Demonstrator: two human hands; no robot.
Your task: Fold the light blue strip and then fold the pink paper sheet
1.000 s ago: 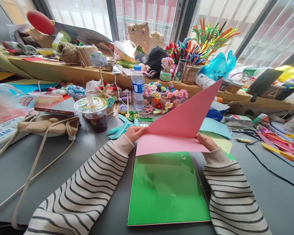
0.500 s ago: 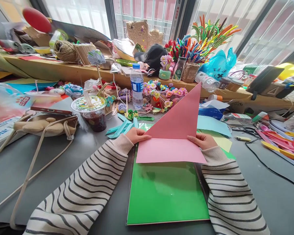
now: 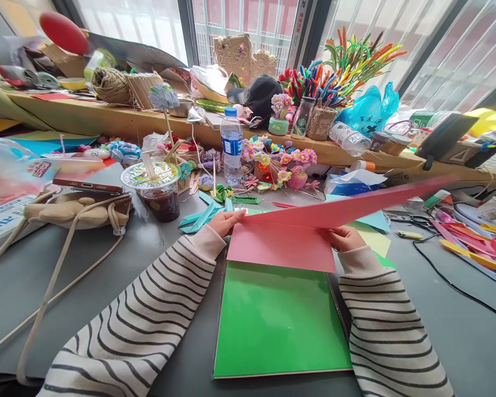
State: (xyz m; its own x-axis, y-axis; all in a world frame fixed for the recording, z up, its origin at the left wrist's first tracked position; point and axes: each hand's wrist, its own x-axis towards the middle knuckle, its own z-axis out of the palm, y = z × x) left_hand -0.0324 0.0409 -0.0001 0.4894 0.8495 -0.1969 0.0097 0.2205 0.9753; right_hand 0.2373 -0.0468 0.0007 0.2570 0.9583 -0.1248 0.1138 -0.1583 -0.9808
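A folded sheet of pink paper (image 3: 283, 245) is held up between my two hands, over the upper part of a green sheet (image 3: 281, 325) on the table. At its left end, my left hand (image 3: 228, 222) pinches the crease between thumb and fingers. My right hand (image 3: 346, 239) grips the right side, its fingertips partly hidden by the paper. The upper flap tilts far to the right, its tip blurred, while the lower part hangs toward me. Light blue paper strips (image 3: 204, 216) lie beside my left hand, and pale yellow paper (image 3: 372, 238) lies behind my right.
To the left stand a lidded drink cup (image 3: 157, 193) and a beige bag (image 3: 78, 209) with a phone on top. A water bottle (image 3: 231, 146) stands behind the paper among crochet flowers (image 3: 268, 154). Scissors (image 3: 417, 221), a black cable (image 3: 450, 278) and paper strips (image 3: 475, 242) lie right.
The upper flap of the pink paper has swung from standing upright to leaning low toward the right. The lower part has shifted slightly left and up. Both hands keep their hold.
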